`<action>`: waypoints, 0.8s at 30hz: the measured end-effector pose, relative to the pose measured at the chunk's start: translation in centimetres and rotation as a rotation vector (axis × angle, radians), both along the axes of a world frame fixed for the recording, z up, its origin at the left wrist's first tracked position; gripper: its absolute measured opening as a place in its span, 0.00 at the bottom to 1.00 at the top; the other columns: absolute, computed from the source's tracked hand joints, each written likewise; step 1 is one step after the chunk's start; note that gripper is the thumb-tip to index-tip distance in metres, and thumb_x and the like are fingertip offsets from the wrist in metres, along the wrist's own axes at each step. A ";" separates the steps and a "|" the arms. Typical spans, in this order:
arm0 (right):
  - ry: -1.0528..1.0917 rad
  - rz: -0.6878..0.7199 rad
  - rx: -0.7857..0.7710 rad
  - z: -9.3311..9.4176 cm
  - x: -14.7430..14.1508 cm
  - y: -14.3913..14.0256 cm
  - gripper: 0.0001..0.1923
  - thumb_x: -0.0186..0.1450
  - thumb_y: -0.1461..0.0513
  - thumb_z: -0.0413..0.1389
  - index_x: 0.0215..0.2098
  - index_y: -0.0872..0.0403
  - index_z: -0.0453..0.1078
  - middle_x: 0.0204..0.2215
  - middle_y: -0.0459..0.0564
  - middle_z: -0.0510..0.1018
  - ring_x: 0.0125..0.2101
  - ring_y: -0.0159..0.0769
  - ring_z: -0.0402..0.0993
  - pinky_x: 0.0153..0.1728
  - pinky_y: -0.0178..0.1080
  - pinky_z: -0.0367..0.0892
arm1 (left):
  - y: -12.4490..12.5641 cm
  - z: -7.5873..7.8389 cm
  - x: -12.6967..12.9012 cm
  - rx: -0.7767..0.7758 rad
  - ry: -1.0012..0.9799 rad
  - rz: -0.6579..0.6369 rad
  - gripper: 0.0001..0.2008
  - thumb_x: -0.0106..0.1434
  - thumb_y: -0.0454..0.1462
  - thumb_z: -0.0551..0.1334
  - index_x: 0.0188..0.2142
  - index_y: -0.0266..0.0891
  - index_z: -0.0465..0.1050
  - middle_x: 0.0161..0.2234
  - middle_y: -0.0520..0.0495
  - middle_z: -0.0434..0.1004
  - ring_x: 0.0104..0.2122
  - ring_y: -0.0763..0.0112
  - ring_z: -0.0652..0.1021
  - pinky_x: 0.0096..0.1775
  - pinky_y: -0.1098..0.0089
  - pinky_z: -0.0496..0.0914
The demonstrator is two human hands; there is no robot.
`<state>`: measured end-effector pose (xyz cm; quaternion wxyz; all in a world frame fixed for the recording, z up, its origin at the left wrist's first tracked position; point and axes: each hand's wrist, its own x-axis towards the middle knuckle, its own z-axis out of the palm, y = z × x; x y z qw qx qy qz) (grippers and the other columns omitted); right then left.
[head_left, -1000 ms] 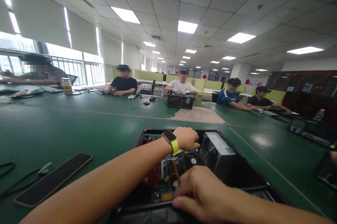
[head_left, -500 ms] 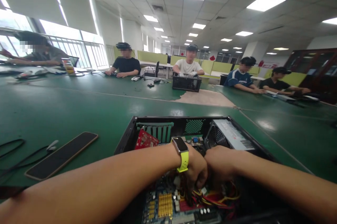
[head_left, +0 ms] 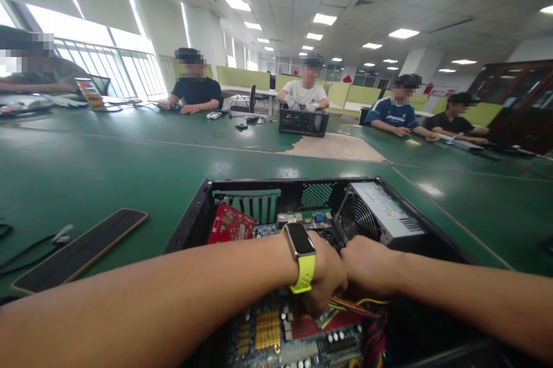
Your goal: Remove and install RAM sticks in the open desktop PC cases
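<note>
Working left to right: black pad (head_left: pixel 78 250) lying flat on green table (head_left: pixel 129 178), well apart from the open computer case (head_left: pixel 190 224). Left hand (head_left: pixel 326 279), wrist in a yellow-strapped watch (head_left: pixel 301 255), curled down among the coloured wire bundle (head_left: pixel 345 313) over the motherboard (head_left: pixel 276 339); actual grip hidden, cannot tell. Right hand (head_left: pixel 371 264) touching it, closed likewise, just before the power supply (head_left: pixel 374 218). Best handled by gripping the connector body, pulling straight, not by wires.
</note>
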<state>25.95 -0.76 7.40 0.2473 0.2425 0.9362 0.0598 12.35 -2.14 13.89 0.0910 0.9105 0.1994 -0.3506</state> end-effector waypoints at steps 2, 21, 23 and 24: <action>-0.005 0.043 -0.020 0.1 0.1 0.0 0.08 0.59 0.64 0.53 0.29 0.54 0.75 0.25 0.54 0.79 0.26 0.43 0.75 0.21 0.37 0.57 | 0.0 1.3 -1.0 0.077 -0.039 0.056 0.17 0.52 0.41 0.64 0.42 0.42 0.75 0.35 0.45 0.79 0.31 0.64 0.76 0.25 0.69 0.64; 0.414 -0.167 -0.684 2.8 0.0 -0.5 0.14 0.60 0.64 0.45 0.33 0.56 0.74 0.28 0.49 0.78 0.27 0.32 0.71 0.29 0.33 0.62 | 2.1 2.1 -3.2 0.050 -0.050 0.304 0.11 0.56 0.40 0.63 0.35 0.35 0.78 0.26 0.45 0.78 0.27 0.67 0.75 0.33 0.69 0.68; 0.481 -0.351 -0.920 3.1 -0.1 -0.8 0.16 0.61 0.64 0.43 0.32 0.58 0.73 0.26 0.48 0.76 0.25 0.30 0.70 0.28 0.33 0.63 | 2.4 1.7 -3.5 -0.001 -0.157 0.293 0.17 0.54 0.42 0.65 0.42 0.37 0.76 0.29 0.46 0.79 0.28 0.67 0.76 0.32 0.69 0.69; 0.502 -0.429 -0.996 3.2 -0.1 -1.0 0.14 0.60 0.64 0.45 0.32 0.59 0.72 0.25 0.48 0.75 0.24 0.29 0.70 0.27 0.32 0.63 | 2.4 1.2 -3.5 -0.066 -0.200 0.302 0.20 0.53 0.43 0.66 0.45 0.38 0.74 0.30 0.47 0.79 0.27 0.67 0.76 0.31 0.69 0.69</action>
